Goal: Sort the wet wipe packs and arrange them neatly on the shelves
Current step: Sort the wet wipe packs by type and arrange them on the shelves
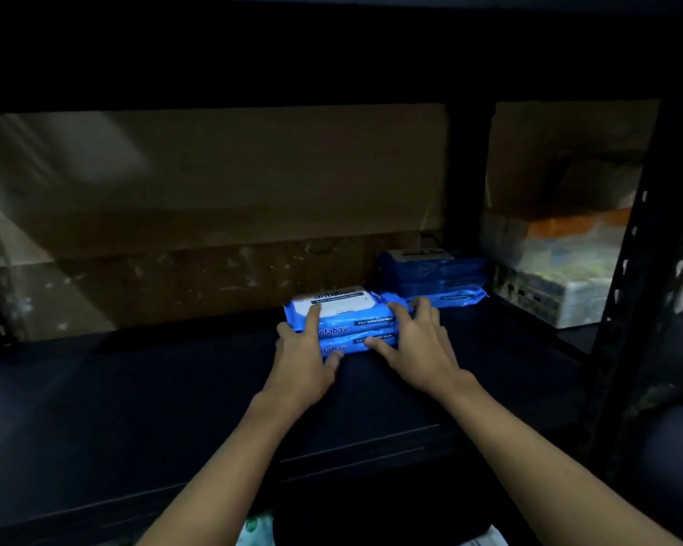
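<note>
Two blue wet wipe packs [342, 315] lie stacked on the dark shelf [135, 396], the top one showing a white lid label. My left hand [306, 350] grips the stack's left end, fingers on top and thumb at the front. My right hand [418, 340] grips its right end, fingers over the top edge and thumb against the front. Behind and to the right sits a second stack of blue packs [430, 275], close to the held stack; whether they touch I cannot tell.
A brown cardboard sheet [213, 191] backs the shelf. To the right, beyond a black upright post [639, 250], stand white and orange wrapped bundles [556, 266]. The shelf's front edge [332, 463] runs below my forearms.
</note>
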